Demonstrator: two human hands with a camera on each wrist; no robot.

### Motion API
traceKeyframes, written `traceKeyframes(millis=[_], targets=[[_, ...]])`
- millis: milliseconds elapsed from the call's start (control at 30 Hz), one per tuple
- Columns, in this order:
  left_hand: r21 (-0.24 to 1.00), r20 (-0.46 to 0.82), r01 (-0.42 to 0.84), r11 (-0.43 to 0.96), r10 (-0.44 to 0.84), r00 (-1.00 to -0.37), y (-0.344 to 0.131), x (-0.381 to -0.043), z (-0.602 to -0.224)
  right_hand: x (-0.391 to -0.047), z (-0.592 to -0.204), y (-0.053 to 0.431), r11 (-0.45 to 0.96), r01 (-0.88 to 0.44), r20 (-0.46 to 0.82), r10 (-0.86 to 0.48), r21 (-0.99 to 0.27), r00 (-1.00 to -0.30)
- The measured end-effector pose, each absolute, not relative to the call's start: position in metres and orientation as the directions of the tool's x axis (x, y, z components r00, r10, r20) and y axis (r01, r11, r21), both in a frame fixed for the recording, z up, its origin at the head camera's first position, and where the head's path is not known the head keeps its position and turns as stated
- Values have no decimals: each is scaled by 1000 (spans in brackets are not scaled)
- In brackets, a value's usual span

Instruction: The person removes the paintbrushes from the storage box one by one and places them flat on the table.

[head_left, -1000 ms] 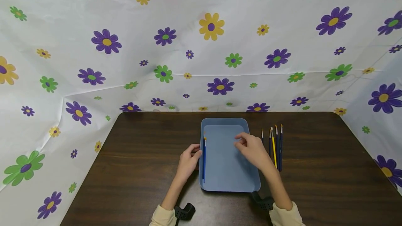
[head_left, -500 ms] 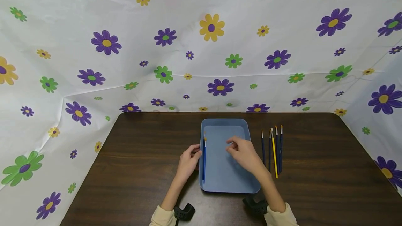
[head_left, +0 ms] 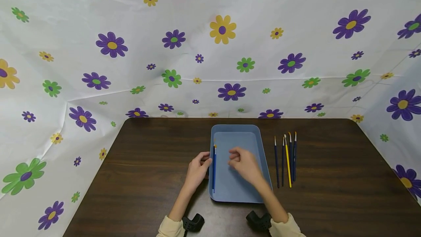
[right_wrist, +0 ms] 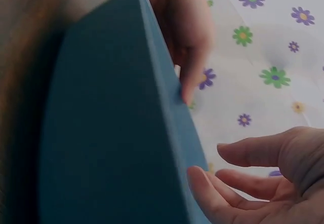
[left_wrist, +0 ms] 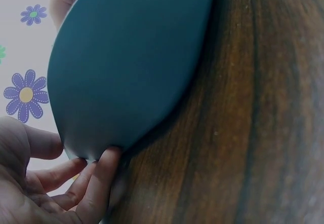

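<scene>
My left hand is at the left edge of a blue-grey tray, thumb at the rim and fingertips on the outer wall. The left wrist view shows these fingers pinching the tray wall. Inside the tray, along its left side, lie two thin blue paintbrushes, bristles toward the far end. My right hand hovers over the middle of the tray with loosely bent fingers and nothing between them. In the right wrist view its thumb and fingers stand apart beside the tray wall.
Right of the tray, several paintbrushes lie side by side on the dark wooden table; one is yellow, the others dark blue. A flowered white sheet hangs behind the table.
My right hand has moved left from the tray's right edge to over its middle, uncovering the brushes on the right. The left hand stays at the tray's left edge.
</scene>
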State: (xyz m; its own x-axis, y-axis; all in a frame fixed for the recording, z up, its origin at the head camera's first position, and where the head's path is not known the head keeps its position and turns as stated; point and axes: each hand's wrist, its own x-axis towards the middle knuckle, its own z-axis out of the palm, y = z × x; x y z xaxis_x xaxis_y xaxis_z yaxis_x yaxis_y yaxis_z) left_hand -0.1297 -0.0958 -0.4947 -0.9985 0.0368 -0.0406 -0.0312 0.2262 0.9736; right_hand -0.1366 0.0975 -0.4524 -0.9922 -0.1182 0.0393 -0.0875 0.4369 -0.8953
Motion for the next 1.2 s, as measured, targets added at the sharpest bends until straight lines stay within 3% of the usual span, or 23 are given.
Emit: traceKeyframes(millis=[433,967,1200], targets=[[976,-28,-19,216,42,-999,-96,-131,-496,-133,-468,78,343,-6,-34,-109,-939,-993],[975,-31,-20,220,44,-999,-96,-129,-494,-129,-478,69,336,-57,24,-102,-940,-994],[977,-38,-27,211,47,-998,-96,-129,-495,-126,-481,64,301,-57,6,-166,-952,-986]])
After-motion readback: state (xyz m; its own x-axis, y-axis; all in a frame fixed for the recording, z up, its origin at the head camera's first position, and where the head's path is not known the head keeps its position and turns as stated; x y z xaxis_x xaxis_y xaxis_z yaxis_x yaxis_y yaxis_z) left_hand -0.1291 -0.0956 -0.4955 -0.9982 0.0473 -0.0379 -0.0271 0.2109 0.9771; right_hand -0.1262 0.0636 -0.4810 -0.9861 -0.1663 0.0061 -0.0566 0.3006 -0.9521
